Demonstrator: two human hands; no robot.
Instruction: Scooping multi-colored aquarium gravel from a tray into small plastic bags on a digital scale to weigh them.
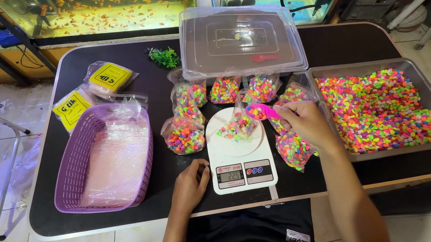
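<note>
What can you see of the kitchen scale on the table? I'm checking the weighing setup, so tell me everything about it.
The kitchen scale is white, seemingly plastic, with a round platform above a front panel holding a lit digital display and two round buttons, blue and red. It lies flat near the table's front edge. An open clear bag of coloured gravel stands on its platform. The left hand rests against its left side; the right hand holds a pink scoop over the bag.
</note>
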